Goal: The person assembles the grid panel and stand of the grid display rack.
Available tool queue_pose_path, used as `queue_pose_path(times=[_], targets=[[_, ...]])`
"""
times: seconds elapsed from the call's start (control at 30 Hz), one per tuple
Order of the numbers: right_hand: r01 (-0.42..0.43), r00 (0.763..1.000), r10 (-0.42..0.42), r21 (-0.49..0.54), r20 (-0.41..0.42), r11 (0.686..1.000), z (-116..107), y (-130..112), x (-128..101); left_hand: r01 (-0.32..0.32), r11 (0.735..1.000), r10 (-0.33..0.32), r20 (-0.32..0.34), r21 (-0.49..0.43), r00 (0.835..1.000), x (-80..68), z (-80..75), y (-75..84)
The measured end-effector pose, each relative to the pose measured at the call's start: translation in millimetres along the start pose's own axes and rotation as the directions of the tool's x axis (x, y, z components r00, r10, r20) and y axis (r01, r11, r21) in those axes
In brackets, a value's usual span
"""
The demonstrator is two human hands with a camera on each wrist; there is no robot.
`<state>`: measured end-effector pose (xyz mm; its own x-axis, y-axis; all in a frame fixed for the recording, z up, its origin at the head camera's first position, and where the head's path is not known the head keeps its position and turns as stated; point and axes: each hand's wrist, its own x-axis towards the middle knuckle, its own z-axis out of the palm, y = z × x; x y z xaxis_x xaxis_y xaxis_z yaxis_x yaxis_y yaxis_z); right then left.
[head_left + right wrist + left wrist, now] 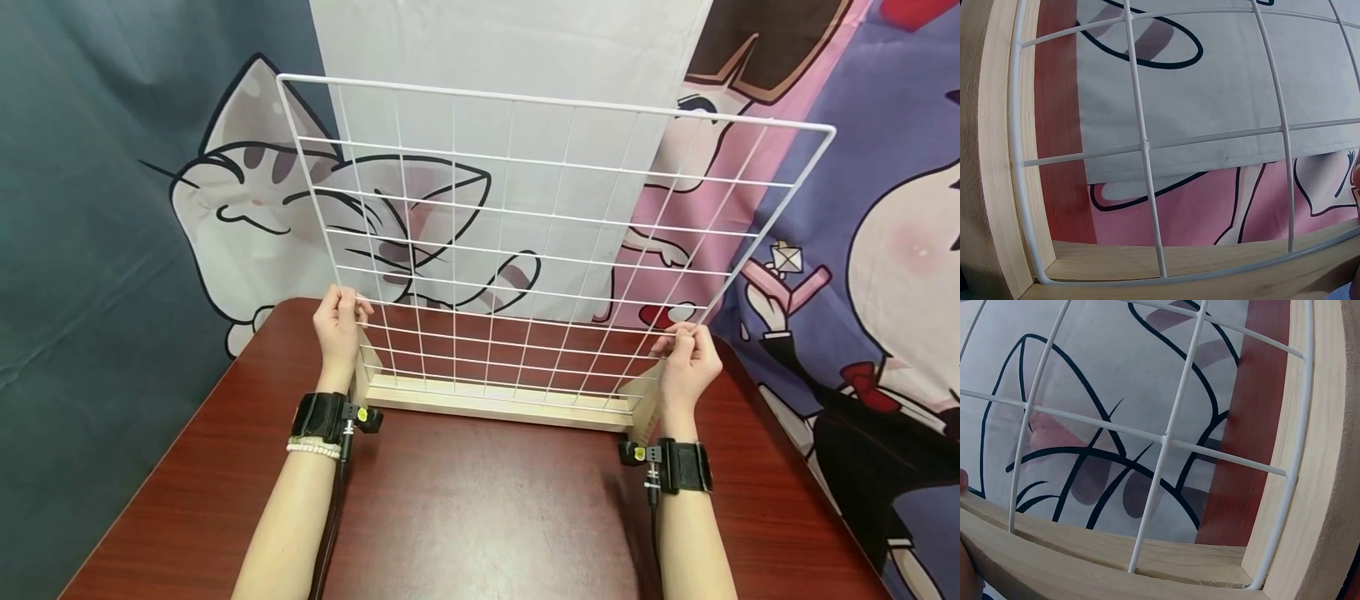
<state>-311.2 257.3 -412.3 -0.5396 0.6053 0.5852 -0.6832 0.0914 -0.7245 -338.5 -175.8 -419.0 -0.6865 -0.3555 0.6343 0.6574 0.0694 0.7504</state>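
A white wire grid panel (510, 200) stands upright, leaning slightly, on a pale wooden frame (495, 402). The frame has a bottom bar and a short side piece at each end. My left hand (337, 333) grips the panel's left edge with curled fingers, around the top of the left side piece. On the opposite edge, my right hand (688, 358) holds the panel at the same height. Both wrist views show a lower corner of the wire grid (1163, 440) lying along the wooden pieces (997, 156). Only slivers of the hands show there.
The frame stands on a reddish-brown table (480, 508). Behind it hangs a printed cloth with cartoon cats (255, 200) and figures, partly seen through the grid. Each wrist wears a black strap (684, 467) with a small camera and cable.
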Motion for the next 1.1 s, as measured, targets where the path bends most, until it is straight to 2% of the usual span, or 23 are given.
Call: queue_pose_path(times=[0.2,0.7,0.83,1.1], targets=[[0.013,1.0,-0.012,-0.024,0.006,1.0,-1.1,2.2,1.5,0.004,1.0,-0.004,0.007,-0.017,1.0,2.2,1.8,0.6],[-0.023,1.0,0.023,0.041,0.006,0.999,0.4,0.1,1.8,0.016,1.0,-0.016,-0.007,-0.012,1.0,3.0,3.0,2.3],[-0.011,1.0,0.011,0.006,0.011,1.0,-1.0,1.2,1.6,0.018,1.0,-0.019,-0.005,-0.008,1.0,1.8,3.0,2.3],[-0.022,1.0,0.023,-0.041,0.02,0.999,-1.9,2.4,3.8,-0.006,1.0,0.006,-0.01,-0.014,1.0,3.0,2.1,-11.0]])
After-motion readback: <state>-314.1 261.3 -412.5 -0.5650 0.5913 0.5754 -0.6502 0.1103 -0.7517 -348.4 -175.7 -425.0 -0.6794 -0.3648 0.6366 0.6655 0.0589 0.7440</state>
